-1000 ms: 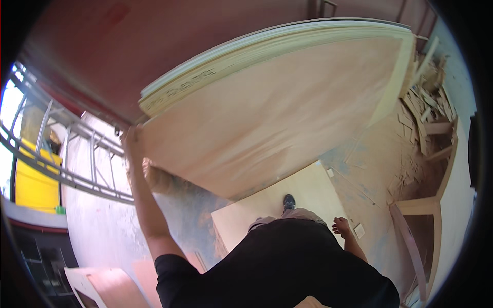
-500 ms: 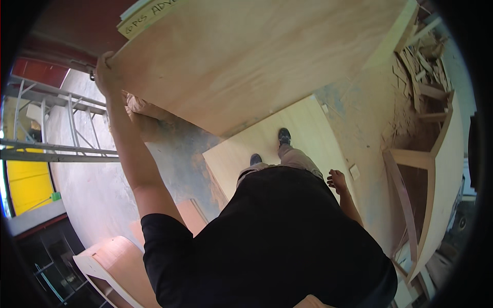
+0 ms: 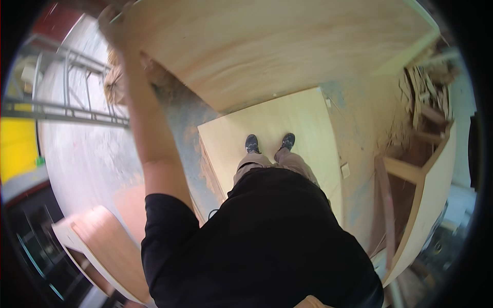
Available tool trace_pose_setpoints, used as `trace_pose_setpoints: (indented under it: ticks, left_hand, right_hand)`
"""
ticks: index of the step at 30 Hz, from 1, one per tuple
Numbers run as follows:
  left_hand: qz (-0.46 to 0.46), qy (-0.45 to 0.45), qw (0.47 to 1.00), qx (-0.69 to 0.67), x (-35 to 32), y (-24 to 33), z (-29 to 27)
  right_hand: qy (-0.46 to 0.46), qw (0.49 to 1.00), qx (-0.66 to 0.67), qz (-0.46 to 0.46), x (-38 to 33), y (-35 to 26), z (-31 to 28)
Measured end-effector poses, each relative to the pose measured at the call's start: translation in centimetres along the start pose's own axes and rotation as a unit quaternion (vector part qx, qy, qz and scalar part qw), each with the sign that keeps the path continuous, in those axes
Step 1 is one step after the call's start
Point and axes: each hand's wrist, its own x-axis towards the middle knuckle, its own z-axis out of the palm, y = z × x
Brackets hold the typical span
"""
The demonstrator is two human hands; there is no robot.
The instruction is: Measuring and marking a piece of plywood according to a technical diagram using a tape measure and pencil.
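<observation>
My left arm is stretched up to the far left, and my left hand [image 3: 114, 26] holds the left edge of a large plywood panel [image 3: 267, 46]. The fingers are somewhat smeared by motion, but they lie round that edge. The panel spans the top of the view, its lower edge close to a paler plywood sheet [image 3: 272, 115] lying on the floor. Both my shoes stand side by side on this sheet. My right hand is out of sight.
A metal ladder [image 3: 67, 110] lies to the left, near a crumpled brown bag [image 3: 114, 84]. A curved wooden piece [image 3: 105, 246] stands lower left. On the right are an open-framed wooden cabinet [image 3: 431, 200] and a heap of wood scraps [image 3: 431, 97]. Dust covers the floor [image 3: 359, 123].
My left hand and the panel's edge now appear higher in the view. My feet have come level on the sheet. My right hand, visible before beside my hip, has gone from view.
</observation>
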Motion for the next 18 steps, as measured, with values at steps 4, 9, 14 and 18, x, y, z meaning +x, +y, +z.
trace_pose_setpoints:
  ticks: [4, 9, 14, 18]
  left_hand:
    - [0.049, 0.09, 0.992, -0.072, -2.7, 8.6, -1.1]
    - [-0.026, 0.067, 0.987, -0.144, -7.1, 10.8, -1.7]
    - [-0.03, 0.139, 0.979, -0.143, -10.7, 10.1, -3.2]
    - [-0.117, 0.113, 0.957, -0.24, -12.9, 11.6, -3.6]
  right_hand:
    - [-0.04, 0.976, 0.214, -0.02, 7.1, -0.4, -26.2]
    - [-0.127, 0.897, 0.409, 0.11, 33.3, -12.9, -40.2]
    - [-0.063, 0.92, 0.369, 0.115, 49.2, -24.7, -19.1]
    - [0.303, 0.886, -0.017, -0.351, 50.4, -38.0, -38.2]
